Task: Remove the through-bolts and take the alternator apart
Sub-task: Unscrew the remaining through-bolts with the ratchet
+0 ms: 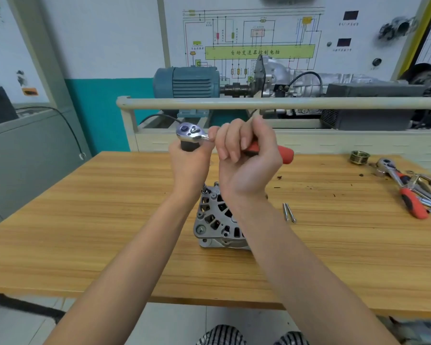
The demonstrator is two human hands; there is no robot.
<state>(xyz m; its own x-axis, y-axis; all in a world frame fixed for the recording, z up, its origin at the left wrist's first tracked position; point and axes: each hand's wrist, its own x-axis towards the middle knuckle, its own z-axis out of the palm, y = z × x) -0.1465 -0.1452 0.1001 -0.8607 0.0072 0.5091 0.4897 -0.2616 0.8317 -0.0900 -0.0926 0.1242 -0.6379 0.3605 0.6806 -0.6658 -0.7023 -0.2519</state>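
Observation:
A silver alternator [215, 220] stands on the wooden table [110, 220], partly hidden by my right forearm. One through-bolt [204, 188] sticks up at its top left. Both hands are raised above it with a ratchet wrench [192, 132]. My left hand [188, 163] grips the dark socket under the ratchet's chrome head. My right hand [246, 155] is curled round the wrench's red handle, whose end [285, 154] pokes out to the right. Two removed bolts [289, 212] lie on the table to the right of the alternator.
At the table's far right lie a brass-coloured pulley [358, 156], a second red-handled ratchet [403, 188] and several loose tools. Behind the table runs a cream rail [284, 102], with a blue motor [187, 82] and gearbox rig behind it. My knees show below the table's front edge.

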